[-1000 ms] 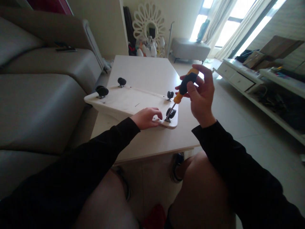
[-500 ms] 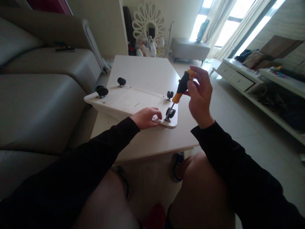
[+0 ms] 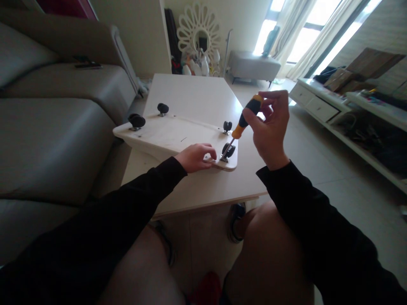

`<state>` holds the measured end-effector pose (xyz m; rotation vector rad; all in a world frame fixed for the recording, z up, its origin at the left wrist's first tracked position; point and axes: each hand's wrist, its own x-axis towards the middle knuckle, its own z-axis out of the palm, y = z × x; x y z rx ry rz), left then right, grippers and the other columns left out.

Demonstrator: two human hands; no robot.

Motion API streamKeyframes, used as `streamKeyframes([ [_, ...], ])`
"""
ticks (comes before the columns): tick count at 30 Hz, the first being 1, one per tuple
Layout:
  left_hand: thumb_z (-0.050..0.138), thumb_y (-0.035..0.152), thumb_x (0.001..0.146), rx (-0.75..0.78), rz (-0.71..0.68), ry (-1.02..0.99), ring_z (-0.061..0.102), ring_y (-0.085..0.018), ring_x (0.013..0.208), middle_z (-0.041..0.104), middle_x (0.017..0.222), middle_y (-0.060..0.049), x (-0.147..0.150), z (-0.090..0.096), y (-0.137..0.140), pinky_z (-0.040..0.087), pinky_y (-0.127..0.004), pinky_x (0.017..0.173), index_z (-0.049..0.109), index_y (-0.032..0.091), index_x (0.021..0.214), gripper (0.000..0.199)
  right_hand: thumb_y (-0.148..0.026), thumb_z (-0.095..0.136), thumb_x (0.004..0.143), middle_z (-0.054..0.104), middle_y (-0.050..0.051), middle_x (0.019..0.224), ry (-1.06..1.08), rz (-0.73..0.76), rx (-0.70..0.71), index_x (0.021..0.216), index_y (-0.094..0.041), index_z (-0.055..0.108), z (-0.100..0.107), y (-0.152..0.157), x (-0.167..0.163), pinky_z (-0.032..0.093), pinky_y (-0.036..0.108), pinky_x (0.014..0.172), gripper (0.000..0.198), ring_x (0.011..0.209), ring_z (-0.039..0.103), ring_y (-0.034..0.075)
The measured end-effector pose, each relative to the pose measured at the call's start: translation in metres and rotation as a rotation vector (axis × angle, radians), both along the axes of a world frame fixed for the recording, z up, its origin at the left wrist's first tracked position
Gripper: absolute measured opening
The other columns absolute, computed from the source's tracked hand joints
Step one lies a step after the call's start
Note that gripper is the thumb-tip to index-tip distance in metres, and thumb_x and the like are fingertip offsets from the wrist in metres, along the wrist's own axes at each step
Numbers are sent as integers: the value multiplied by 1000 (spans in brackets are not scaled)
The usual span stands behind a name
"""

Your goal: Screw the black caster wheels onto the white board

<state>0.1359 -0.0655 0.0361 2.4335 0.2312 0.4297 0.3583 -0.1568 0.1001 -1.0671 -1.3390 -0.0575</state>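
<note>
A white board (image 3: 165, 131) with rounded corners lies on the table, with several black caster wheels standing up from it. My left hand (image 3: 197, 157) is at the board's near edge, its fingers curled around the edge beside the near right caster (image 3: 228, 150). In my right hand (image 3: 270, 127) is a screwdriver (image 3: 250, 113) with a yellow and black handle. It tilts down to the left, and its shaft reaches the metal plate of that caster. The tip and any screw under it are too small to make out. Another caster (image 3: 227, 126) stands just behind.
The pale table (image 3: 197, 195) stands in front of my knees. A grey sofa (image 3: 47, 144) runs along the left side. To the right is a low white cabinet (image 3: 318, 103) bearing cardboard boxes (image 3: 365, 65). A grey bench (image 3: 252, 65) and a mirror with a petal frame (image 3: 199, 25) are at the back.
My right hand has shifted slightly right and turned on the screwdriver's handle, the thumb now lying across it. The handle leans a little more to the right. My left hand stays in place.
</note>
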Motion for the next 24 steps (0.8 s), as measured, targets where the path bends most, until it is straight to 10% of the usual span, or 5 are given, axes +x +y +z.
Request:
streamKeyframes([
  [13, 75, 12, 79, 1, 33, 14, 53, -11, 67, 66, 90, -1, 0, -1, -1, 43, -27, 73, 76, 19, 89, 12, -51, 84, 80, 68, -1, 103, 11, -106, 18, 109, -33, 56, 5, -2, -8, 65, 49, 95, 44, 104, 72, 23],
  [19, 75, 12, 79, 12, 50, 16, 53, -11, 67, 66, 90, -1, 1, -1, -2, 43, -27, 72, 76, 19, 88, 11, -52, 73, 91, 71, 0, 114, 32, 83, -74, 115, -35, 56, 9, -7, -11, 63, 51, 102, 34, 114, 72, 23],
  [24, 74, 13, 80, 6, 44, 20, 54, -11, 67, 67, 90, -1, 0, 1, -4, 43, -27, 72, 75, 19, 88, 10, -52, 86, 79, 65, -2, 96, 1, -134, 48, 106, -33, 56, 7, -4, -8, 63, 54, 99, 45, 102, 71, 23],
])
